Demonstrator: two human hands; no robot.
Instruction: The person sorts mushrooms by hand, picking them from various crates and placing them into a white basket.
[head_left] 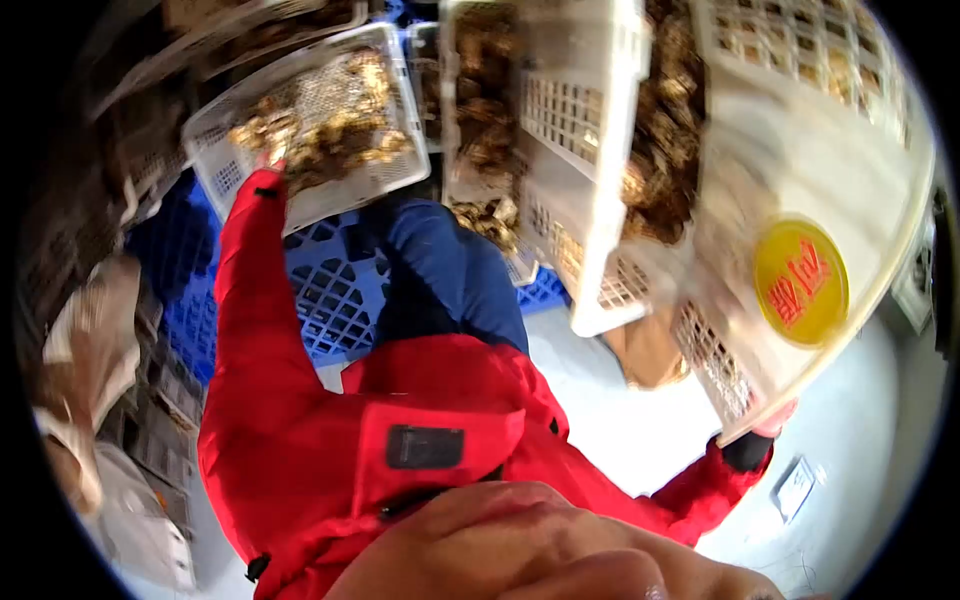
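Observation:
My left hand [272, 160] reaches over a white mesh crate [405, 150] at the upper left. It is at the near side of the rough golden-brown lumps [335, 130] lying in that crate. Its fingers are small and blurred, so whether they grip anything is unclear. At the lower right, my right hand [776, 416] is closed around the bottom edge of a large white plastic crate [725, 200], which stands tilted. A round yellow label with red characters [801, 282] is on its side.
More white crates [600, 300] with dark brown lumps [665, 120] stand in a row at the top. Blue plastic crates [335, 290] lie beneath the left one. Pale bags [95, 330] are at far left. A small white packet [795, 490] lies on the pale floor.

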